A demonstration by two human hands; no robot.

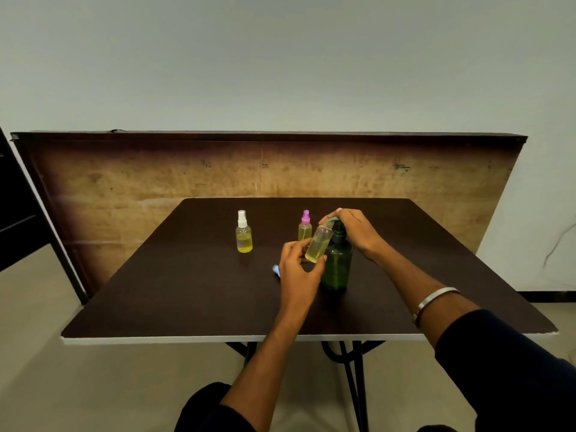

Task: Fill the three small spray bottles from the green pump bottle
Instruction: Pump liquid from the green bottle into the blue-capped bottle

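Note:
A dark green pump bottle (337, 266) stands on the dark table (187, 291), right of centre. My right hand (352, 227) lies over its pump head, fingers curved down on it. My left hand (296, 272) holds an uncapped small clear bottle (318, 244), tilted, its mouth up under the pump spout; yellow liquid fills roughly its lower half. Behind it stands a spray bottle with a pink cap (305, 226), partly hidden. To the left, a spray bottle with a white cap (243, 232) stands upright with yellow liquid. A blue spray cap (276, 270) lies on the table beside my left hand.
A wooden board (156, 182) leans upright behind the table's far edge. The table's white front edge (156, 339) is near me, with black metal legs below. A metal bangle (433, 300) sits on my right forearm.

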